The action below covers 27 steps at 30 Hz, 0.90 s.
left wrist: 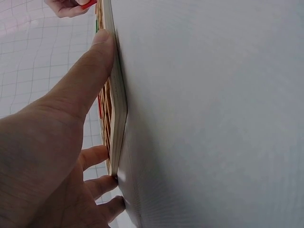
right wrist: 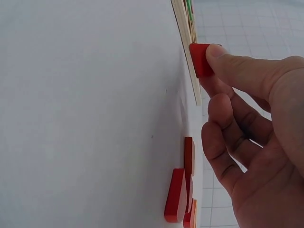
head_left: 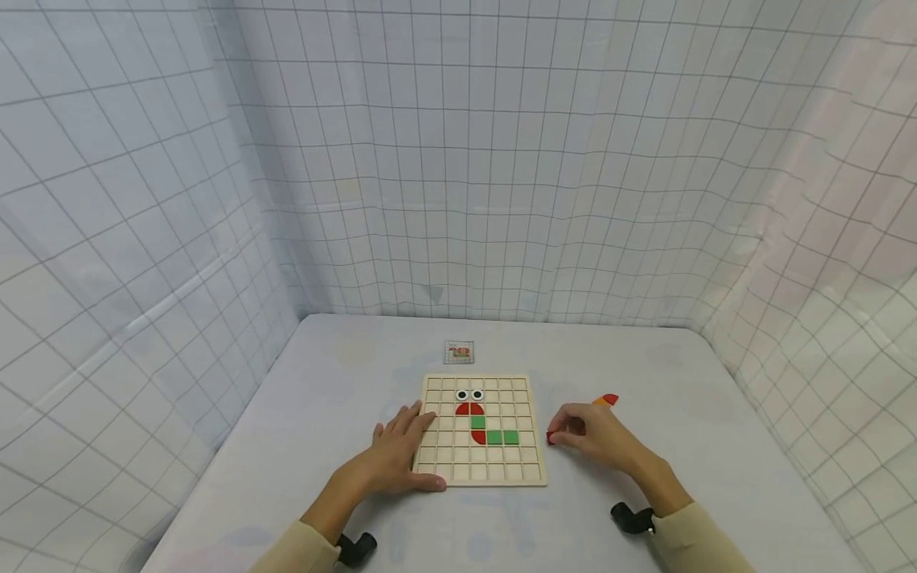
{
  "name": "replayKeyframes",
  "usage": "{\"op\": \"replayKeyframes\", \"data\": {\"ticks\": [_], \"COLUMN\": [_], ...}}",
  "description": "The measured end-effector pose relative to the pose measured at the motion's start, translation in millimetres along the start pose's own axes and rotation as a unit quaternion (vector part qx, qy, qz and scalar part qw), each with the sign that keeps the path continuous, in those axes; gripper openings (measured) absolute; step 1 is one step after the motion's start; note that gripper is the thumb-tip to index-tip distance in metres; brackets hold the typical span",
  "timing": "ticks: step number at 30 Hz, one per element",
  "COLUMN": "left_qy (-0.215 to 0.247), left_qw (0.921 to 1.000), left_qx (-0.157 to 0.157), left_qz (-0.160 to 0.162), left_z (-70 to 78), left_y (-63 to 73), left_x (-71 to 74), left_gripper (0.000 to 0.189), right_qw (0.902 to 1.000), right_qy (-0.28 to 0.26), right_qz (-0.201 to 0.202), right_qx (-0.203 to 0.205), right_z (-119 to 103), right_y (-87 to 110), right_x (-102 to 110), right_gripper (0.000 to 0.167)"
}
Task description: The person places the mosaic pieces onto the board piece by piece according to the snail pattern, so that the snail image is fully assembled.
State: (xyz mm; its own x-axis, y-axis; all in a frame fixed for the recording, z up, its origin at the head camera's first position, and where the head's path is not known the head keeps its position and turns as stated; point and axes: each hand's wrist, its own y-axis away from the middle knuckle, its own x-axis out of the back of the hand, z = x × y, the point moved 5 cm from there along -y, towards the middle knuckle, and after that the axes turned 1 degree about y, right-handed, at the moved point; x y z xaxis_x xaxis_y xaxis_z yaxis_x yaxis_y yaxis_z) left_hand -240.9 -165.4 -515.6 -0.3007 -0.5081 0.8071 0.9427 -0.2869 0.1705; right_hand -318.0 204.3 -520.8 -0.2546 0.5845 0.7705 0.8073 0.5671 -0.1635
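Note:
A square wooden grid board (head_left: pixel 480 471) lies on the table, holding two eye pieces (head_left: pixel 470 395), several red rounded pieces (head_left: pixel 478 437) and several green squares (head_left: pixel 494 437). My left hand (head_left: pixel 394 454) rests on the board's left side, thumb (left wrist: pixel 90 66) along the near edge and fingers spread at the left edge. Just off the board's right edge, my right hand (head_left: pixel 598 434) pinches a small red block (right wrist: pixel 202 59) between thumb and forefinger. Its exact shape is partly covered by the thumb.
Loose red pieces (right wrist: pixel 175 194) and an orange one (right wrist: pixel 194 213) lie beside the right hand; the head view shows only a red-tipped part (head_left: pixel 610 399) of them. A small picture card (head_left: pixel 459 352) lies beyond the board. White gridded curtains (head_left: pixel 501 159) enclose the table.

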Motion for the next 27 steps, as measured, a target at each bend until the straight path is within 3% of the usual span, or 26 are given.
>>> {"op": "replayKeyframes", "data": {"ticks": [12,27], "left_qy": [0.002,0.005], "left_qw": [1.0,1.0], "left_qx": [0.001,-0.002], "left_qz": [-0.001,-0.002], "left_z": [1.7,2.6], "left_y": [1.0,2.1], "left_x": [1.6,1.6], "left_gripper": [0.121,0.121], "right_qw": [0.9998,1.0], "right_qy": [-0.013,-0.003], "right_qz": [0.002,-0.001], "right_qx": [0.017,0.009], "right_z": [-16,-25], "right_y": [-15.1,-24.3], "right_x": [-11,-27], "right_gripper": [0.006,0.01]}}
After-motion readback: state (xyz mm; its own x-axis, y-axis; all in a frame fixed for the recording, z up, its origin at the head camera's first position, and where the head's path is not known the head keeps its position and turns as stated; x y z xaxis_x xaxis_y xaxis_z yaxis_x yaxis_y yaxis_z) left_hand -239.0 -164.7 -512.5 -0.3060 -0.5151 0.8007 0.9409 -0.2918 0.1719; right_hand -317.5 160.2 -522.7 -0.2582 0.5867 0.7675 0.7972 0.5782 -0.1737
